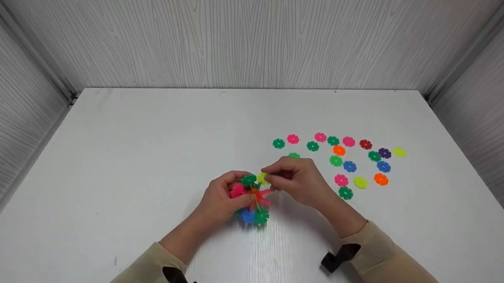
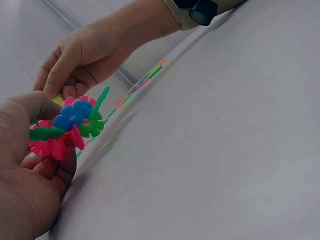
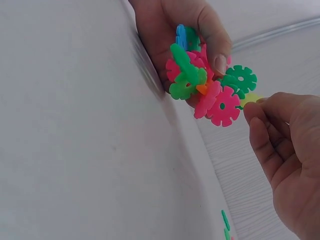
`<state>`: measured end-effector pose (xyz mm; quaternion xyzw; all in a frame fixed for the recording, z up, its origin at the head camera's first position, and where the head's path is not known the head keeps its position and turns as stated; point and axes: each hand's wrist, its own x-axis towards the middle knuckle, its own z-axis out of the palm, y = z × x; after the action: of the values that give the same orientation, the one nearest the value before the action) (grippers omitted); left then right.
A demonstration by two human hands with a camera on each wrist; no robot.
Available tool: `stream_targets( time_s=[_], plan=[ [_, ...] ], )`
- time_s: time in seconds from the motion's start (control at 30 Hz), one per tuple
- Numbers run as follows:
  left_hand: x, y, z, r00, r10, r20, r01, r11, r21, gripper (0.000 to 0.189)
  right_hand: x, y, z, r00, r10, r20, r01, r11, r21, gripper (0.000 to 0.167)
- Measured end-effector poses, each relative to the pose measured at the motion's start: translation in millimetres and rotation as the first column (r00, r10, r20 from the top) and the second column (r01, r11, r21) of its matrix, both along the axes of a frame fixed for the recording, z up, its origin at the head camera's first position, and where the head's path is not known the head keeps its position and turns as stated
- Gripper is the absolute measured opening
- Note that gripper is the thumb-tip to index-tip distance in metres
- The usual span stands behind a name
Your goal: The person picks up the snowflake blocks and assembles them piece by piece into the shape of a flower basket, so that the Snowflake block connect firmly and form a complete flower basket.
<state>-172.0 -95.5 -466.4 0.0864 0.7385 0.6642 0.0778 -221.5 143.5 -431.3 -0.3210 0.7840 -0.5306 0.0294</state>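
My left hand [image 1: 222,198] grips a cluster of interlocked notched plastic discs [image 3: 204,85], pink, green, blue and orange, a little above the white table. In the left wrist view a blue disc [image 2: 74,115] faces the camera, with the thumb over the cluster's upper side. Between thumb and fingertips, my right hand [image 1: 298,178] pinches a yellow disc [image 1: 262,178] at the cluster's upper right. The right wrist view shows this yellow disc [image 3: 250,99] against a green disc [image 3: 241,79]; whether its notch is joined there is hidden by the fingertips.
Several loose discs in mixed colours lie flat on the table [image 1: 148,153] to the right, among them an orange disc [image 1: 381,179], a purple disc [image 1: 384,153] and a green disc [image 1: 345,193]. Pale wood-grain panels [image 1: 249,38] stand behind and at both sides.
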Motion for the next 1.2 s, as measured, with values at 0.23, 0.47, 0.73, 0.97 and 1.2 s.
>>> stream_targets(
  time_s=[0.23, 0.47, 0.73, 0.97, 1.2],
  plan=[
    [-2.0, 0.4, -3.2, 1.0, 0.008, -0.013, -0.008, 1.0, -0.019, 0.048, -0.4, -1.1, -4.4, 0.999, 0.026, -0.036, -0.027, 1.0, -0.016, 0.02],
    [-0.6, 1.1, -2.8, 1.0, 0.027, -0.003, -0.027, 0.999, -0.032, 0.051, 1.9, -3.0, -6.1, 0.997, 0.044, -0.055, -0.045, 0.999, -0.016, 0.019],
    [0.0, 1.2, -1.7, 0.999, 0.033, -0.001, -0.033, 0.999, -0.017, 0.049, 2.4, -5.1, -6.9, 0.999, 0.034, -0.037, -0.033, 0.999, 0.034, 0.019],
    [0.0, -0.6, -0.9, 1.0, 0.012, 0.001, -0.012, 1.0, 0.002, 0.04, -1.5, -2.4, -2.7, 1.0, -0.025, -0.009, 0.025, 0.998, 0.059, 0.019],
    [-2.3, -0.5, -2.1, 0.999, -0.04, -0.013, 0.04, 0.999, -0.003, 0.039, -3.0, -1.3, 1.9, 1.0, -0.021, 0.001, 0.021, 0.997, 0.069, 0.016]
  ],
)
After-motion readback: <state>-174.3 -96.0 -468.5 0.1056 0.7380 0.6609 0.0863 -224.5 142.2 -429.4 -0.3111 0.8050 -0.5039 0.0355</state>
